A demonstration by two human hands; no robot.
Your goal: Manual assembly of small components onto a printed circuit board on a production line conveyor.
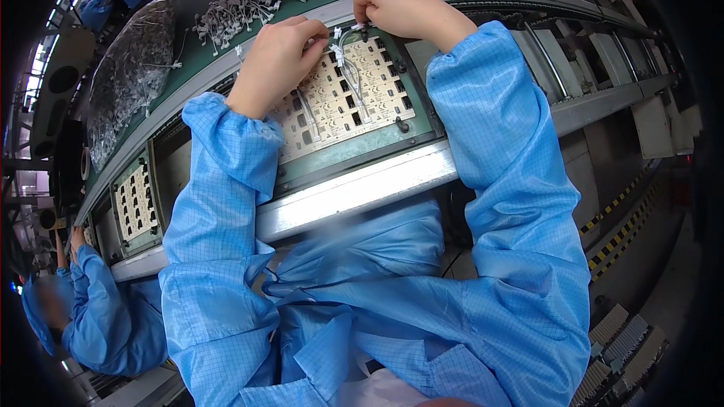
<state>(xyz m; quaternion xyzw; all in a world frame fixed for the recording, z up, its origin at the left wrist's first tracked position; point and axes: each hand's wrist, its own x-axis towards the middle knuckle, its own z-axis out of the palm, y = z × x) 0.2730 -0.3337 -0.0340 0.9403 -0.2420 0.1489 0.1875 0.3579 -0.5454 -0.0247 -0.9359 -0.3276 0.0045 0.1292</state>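
A panel of cream circuit boards [388, 98] with rows of black parts sits in a green frame [332, 157] on the conveyor. Short white wire cables [353, 79] with white plugs lie across its upper part, and another cable [308, 114] lies further left. Over the panel's upper left, my left hand [283, 56] is closed, thumb against fingers, beside a white plug; what it pinches is hidden. At the far edge my right hand [403, 9] is closed, its fingertips pinching the end of a wire cable.
A heap of wire cables [253, 4] lies on the green surface beyond the rail, beside a clear plastic bag [132, 68] of more cables. Metal rails [362, 185] border the conveyor. Another board panel [136, 203] and a co-worker in blue [113, 324] are at left.
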